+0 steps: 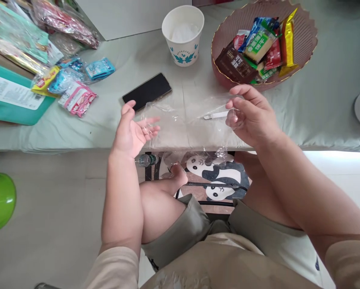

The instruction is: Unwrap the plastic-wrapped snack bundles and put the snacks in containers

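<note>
A clear, thin plastic bag (180, 124) stretches between my two hands above the table's front edge. My right hand (255, 116) pinches one side of it between thumb and fingers. At the other side my left hand (133, 134) is open, fingers spread, with the clear film touching its fingertips. Through the plastic a white craft knife (217, 115) shows on the table, close to my right fingers. A black phone (147, 91) lies just beyond my left hand.
A scalloped pink bowl (308, 44) holds several wrapped snacks. Beside it stands a paper cup (182, 50). Snack packets (77, 98) and a teal box (23, 114) crowd the left. Below are a plastic bottle (147, 160) and a green stool (1, 202).
</note>
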`<action>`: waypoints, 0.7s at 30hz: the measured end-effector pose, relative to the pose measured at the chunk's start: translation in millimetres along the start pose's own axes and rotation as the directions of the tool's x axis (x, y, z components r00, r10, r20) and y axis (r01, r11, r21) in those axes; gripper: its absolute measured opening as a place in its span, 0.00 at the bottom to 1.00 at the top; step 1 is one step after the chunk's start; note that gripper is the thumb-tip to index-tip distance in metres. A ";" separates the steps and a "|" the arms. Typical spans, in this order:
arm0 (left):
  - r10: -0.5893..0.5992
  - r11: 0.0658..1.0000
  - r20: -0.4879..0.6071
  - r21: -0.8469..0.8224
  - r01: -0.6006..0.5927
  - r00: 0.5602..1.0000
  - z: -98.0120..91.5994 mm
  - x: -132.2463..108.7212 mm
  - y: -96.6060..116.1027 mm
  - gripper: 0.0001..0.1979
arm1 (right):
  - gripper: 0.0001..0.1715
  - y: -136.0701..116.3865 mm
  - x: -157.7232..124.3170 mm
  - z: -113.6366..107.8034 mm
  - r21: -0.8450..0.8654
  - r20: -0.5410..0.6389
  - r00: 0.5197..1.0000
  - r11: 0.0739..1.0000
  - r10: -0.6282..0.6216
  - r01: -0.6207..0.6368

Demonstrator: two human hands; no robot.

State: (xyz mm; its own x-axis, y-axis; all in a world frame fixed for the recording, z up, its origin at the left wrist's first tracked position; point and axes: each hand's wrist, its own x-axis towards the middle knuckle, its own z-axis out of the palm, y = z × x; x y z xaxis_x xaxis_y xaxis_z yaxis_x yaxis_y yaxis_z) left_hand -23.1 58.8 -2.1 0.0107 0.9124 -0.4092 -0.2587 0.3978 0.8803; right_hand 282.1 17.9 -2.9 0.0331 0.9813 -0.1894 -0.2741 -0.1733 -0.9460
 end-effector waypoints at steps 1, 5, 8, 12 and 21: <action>-0.039 0.998 0.076 0.057 0.035 0.996 -1.2 -1.5 -1.8 0.34 | 0.19 -3.2 1.2 -3.4 0.007 -0.019 1.000 1.000 0.006 -0.006; -0.136 0.964 0.270 0.259 0.064 0.953 2.2 -12.2 -1.6 0.39 | 0.24 -15.4 -0.7 -13.4 0.104 -0.085 0.996 0.995 0.021 -0.012; 0.039 0.982 0.229 0.173 -0.080 0.973 13.2 -21.7 0.2 0.25 | 0.39 -19.8 -12.5 -18.6 0.172 0.014 1.000 0.985 -0.007 0.005; 0.264 0.962 0.145 0.027 -0.270 0.954 27.0 -28.8 -0.8 0.15 | 0.51 -14.6 -29.6 -22.7 -0.032 0.157 0.987 0.999 0.028 -0.023; 0.433 0.898 0.095 -0.127 -0.421 0.896 30.9 -36.2 8.0 0.23 | 0.53 -10.9 -43.4 -21.4 0.040 0.146 0.980 0.989 0.136 -0.143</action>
State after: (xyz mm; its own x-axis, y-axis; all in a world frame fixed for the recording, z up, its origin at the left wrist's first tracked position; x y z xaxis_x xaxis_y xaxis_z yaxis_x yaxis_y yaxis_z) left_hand 4.3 31.9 27.2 -0.0108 0.9992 0.0376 -0.3593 -0.0389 0.9324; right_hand 304.2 -24.6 10.0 -0.1453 0.9503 -0.2753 -0.3143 -0.3082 -0.8979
